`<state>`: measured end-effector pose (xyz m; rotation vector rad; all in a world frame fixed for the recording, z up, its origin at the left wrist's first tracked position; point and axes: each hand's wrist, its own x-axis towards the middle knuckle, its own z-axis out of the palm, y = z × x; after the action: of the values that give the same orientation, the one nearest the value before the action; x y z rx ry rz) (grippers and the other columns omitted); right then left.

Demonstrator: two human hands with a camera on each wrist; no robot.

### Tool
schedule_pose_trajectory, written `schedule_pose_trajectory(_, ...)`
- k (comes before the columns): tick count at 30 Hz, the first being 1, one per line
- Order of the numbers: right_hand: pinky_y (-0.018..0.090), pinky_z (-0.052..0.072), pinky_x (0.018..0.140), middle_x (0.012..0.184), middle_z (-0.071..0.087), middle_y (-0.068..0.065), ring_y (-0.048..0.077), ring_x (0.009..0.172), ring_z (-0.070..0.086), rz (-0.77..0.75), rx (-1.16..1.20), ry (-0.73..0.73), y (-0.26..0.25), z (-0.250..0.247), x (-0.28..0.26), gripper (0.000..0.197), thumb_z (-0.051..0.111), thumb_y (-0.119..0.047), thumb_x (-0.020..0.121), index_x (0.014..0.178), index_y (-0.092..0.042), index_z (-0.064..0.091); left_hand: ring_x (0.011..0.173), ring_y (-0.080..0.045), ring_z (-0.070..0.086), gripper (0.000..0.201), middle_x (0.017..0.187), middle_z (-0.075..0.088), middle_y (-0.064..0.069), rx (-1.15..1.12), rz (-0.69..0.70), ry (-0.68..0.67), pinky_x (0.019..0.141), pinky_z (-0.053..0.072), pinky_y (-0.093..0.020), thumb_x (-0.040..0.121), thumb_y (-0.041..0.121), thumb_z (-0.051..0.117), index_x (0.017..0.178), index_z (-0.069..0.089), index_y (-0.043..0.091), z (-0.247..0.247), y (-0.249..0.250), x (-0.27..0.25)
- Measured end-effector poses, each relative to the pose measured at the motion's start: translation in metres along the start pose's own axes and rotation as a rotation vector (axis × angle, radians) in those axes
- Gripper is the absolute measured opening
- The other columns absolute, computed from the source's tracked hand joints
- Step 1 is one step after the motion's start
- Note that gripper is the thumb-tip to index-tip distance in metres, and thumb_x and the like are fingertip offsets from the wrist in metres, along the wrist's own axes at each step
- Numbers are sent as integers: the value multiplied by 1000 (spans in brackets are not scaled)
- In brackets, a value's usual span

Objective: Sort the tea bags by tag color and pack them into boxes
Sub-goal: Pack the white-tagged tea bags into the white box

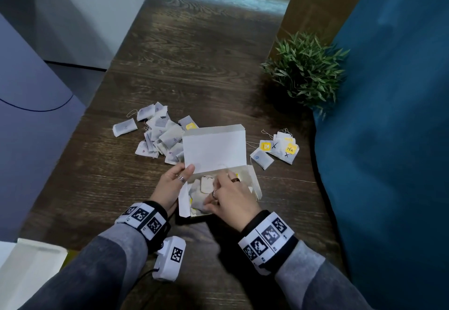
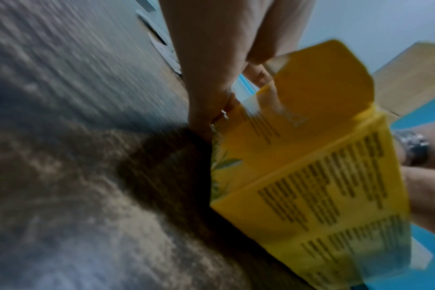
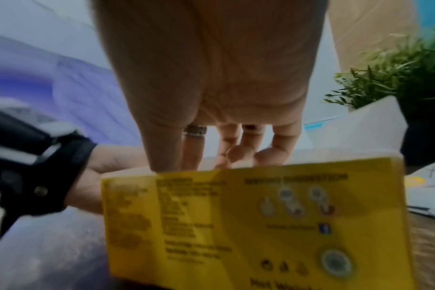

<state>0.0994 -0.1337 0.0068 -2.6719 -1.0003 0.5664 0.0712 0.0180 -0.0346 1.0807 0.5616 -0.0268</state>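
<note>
While the left hand grips the yellow box and the right hand pinches bags inside, packing is partial: piles remain at ten and two o'clock.

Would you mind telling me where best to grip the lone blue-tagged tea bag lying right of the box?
I'd pinch the blue-tagged tea bag across its narrow sides from above; it lies flat on the table, apart from the yellow-tagged pile.
</note>
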Motion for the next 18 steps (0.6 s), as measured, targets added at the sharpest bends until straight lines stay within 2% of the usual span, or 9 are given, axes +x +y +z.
schedule_pose_trajectory(2,44,42,89,111,47,5,26,108,44,29,-14,-37,2,-5,-2,31,56,-38,86,94,-12,71,80,-21,67,14,91,71,-8,-6,1,-5,76,55,-36,83,22,59,88,65,10,0,0,0)
schedule_pose_trajectory(5,41,43,87,113,49,5,28,99,55,62,71,85,7,-13,-2,27,53,-35,88,104,-15,63,80,-22,67,12,91,71,-9,-14,7,-15,72,56,-32,89,17,55,91,65,10,-1,-1,0)
schedule_pose_trajectory(7,38,43,86,116,49,5,30,99,57,105,18,120,10,-16,3,37,56,-40,85,114,-17,53,84,-25,65,15,94,71,-10,-13,3,-18,73,56,-33,87,19,57,95,64,9,-1,0,1)
schedule_pose_trajectory(9,39,42,86,115,50,6,30,102,57,116,-66,94,11,-15,7,50,61,-46,80,119,-19,47,84,-25,67,28,94,72,-9,-27,5,-34,73,57,-33,77,30,67,95,65,10,-2,0,0)
schedule_pose_trajectory(11,40,42,86,111,53,7,30,102,57,76,-137,106,9,-13,11,51,64,-44,76,117,-21,47,83,-22,69,49,92,73,-8,-32,12,-57,70,58,-31,58,45,79,91,67,12,-3,0,0)
schedule_pose_trajectory(13,40,44,82,102,57,6,29,96,59,31,-211,101,5,-9,13,44,67,-40,70,109,-24,54,80,-19,70,60,91,73,-7,-39,19,-69,68,58,-30,46,52,85,89,68,13,-5,-1,1)
schedule_pose_trajectory(14,38,47,76,93,60,4,27,88,62,20,-263,109,3,-7,13,38,70,-39,65,99,-26,61,79,-19,70,63,91,74,-7,-42,19,-70,67,58,-29,44,54,85,88,68,13,-5,-1,2)
schedule_pose_trajectory(16,30,50,63,74,60,-3,20,66,64,46,-340,120,1,-6,15,25,78,-36,50,71,-28,67,81,-19,70,64,92,74,-7,-50,19,-67,67,57,-29,44,54,85,90,68,13,-5,-1,3)
schedule_pose_trajectory(18,27,51,58,66,59,-5,18,58,61,33,-381,178,6,-4,17,21,81,-33,45,60,-27,66,83,-20,69,56,93,73,-7,-53,16,-59,70,57,-30,53,50,83,91,68,12,-5,-2,3)
